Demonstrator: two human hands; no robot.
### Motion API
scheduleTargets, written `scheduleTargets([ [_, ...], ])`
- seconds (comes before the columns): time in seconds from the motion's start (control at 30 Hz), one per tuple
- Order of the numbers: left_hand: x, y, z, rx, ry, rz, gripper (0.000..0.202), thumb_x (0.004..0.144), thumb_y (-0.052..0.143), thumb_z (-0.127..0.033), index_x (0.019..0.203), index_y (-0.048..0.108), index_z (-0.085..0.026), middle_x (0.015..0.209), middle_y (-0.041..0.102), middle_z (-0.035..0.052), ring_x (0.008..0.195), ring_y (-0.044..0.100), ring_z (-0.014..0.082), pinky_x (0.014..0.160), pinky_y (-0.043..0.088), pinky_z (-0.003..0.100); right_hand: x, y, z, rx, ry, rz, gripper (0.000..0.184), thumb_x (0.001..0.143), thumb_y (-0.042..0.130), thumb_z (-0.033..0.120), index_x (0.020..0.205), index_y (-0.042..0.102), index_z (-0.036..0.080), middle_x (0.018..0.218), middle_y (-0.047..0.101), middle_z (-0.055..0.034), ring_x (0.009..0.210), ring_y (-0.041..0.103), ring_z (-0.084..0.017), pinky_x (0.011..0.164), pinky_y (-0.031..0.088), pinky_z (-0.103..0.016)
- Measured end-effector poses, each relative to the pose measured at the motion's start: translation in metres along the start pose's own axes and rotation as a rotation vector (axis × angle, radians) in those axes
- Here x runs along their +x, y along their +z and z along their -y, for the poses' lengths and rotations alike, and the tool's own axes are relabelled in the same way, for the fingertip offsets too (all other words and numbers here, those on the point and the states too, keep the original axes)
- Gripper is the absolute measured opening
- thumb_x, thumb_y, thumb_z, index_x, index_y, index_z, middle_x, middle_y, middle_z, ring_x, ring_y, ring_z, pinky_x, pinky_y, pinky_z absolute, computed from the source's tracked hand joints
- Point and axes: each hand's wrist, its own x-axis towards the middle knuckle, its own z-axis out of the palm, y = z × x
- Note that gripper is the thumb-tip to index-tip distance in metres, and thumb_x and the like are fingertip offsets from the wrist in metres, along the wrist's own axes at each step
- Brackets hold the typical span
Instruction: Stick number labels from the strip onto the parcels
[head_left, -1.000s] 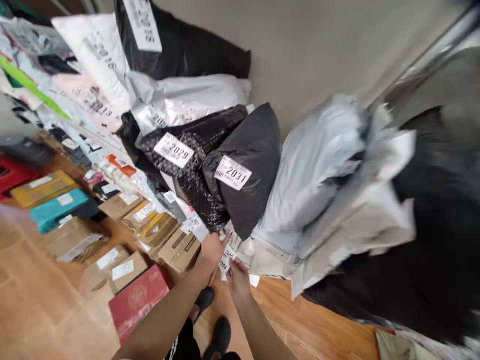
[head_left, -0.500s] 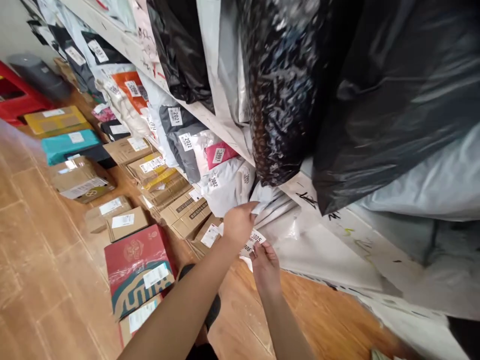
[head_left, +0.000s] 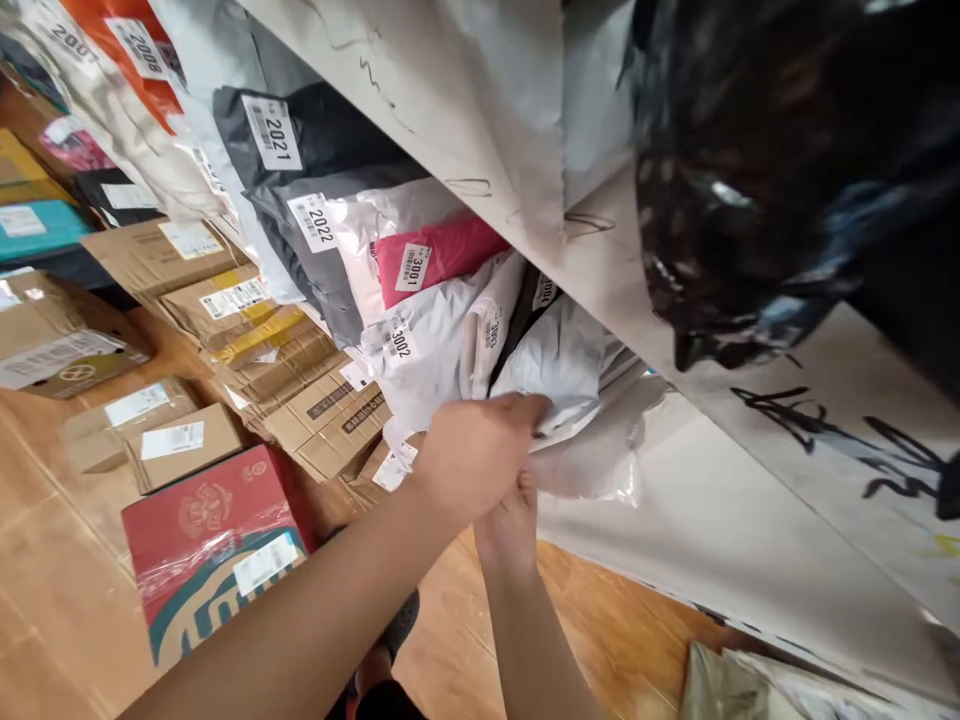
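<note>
My left hand [head_left: 472,455] is closed on the lower edge of a white plastic parcel bag [head_left: 570,365] lying on the lower shelf. My right hand [head_left: 510,520] sits just under the left one, mostly hidden by it; its fingers do not show. Beside the white bag lie other numbered parcels: a white one tagged 3002 [head_left: 420,345], a pink one tagged 3001 [head_left: 439,255] and grey ones tagged 2022 [head_left: 315,225] and 2021 [head_left: 274,130]. The label seen in my hands earlier is not visible.
A white shelf board [head_left: 675,300] runs overhead with a black bag [head_left: 750,200] on it. Cardboard boxes [head_left: 300,390] and a red box [head_left: 214,550] stand on the wooden floor [head_left: 45,560] at left. A white panel [head_left: 750,560] closes the shelf's lower right.
The view has dropped from the upper shelf to the lower shelf. My hands moved up to the white bag; the 3005 label between them has gone out of sight behind my left hand.
</note>
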Motion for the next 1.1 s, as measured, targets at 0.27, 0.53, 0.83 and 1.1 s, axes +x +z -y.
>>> scheduleTargets([
  [0.27,0.023,-0.018,0.058,-0.323,-0.279,-0.147,0.027,0.083,0.053,-0.027,0.103,0.071,-0.026,0.085,0.074,-0.0004,0.081,0.067,0.0217,0.071,0.05,0.031,-0.02,0.022,0.042,-0.023,-0.503,-0.301,0.016,0.078,0.073,0.034,0.08,0.059,0.026,0.077,0.063,0.0063,0.074,0.057,-0.009,0.071,0.048,-0.022],
  [0.53,0.018,-0.031,0.057,-0.513,-0.249,-0.023,0.03,0.079,0.05,-0.044,0.061,0.061,-0.023,0.06,0.062,-0.0035,0.063,0.058,0.0163,0.061,0.047,0.025,0.021,0.075,0.059,0.283,-0.024,-0.175,0.012,0.077,0.066,0.022,0.076,0.055,0.022,0.069,0.06,0.0063,0.062,0.057,-0.007,0.064,0.049,-0.022],
  [0.83,0.035,-0.036,0.037,-0.025,-0.205,-0.053,0.037,0.089,0.038,-0.047,0.088,0.068,-0.025,0.063,0.06,0.0011,0.066,0.059,0.0222,0.058,0.036,0.028,0.053,0.094,0.046,0.358,0.088,-0.35,0.024,0.071,0.072,0.016,0.072,0.049,0.021,0.061,0.059,0.0089,0.052,0.055,-0.006,0.054,0.05,-0.018],
  [1.1,0.03,-0.024,0.043,-0.131,-0.297,-0.157,0.046,0.094,0.03,-0.042,0.069,0.062,-0.02,0.056,0.055,0.0014,0.054,0.05,0.0167,0.055,0.035,0.027,0.053,0.083,0.042,0.152,0.264,-0.35,0.032,0.074,0.074,0.04,0.078,0.048,0.022,0.05,0.052,0.011,0.036,0.048,-0.008,0.04,0.048,-0.021],
])
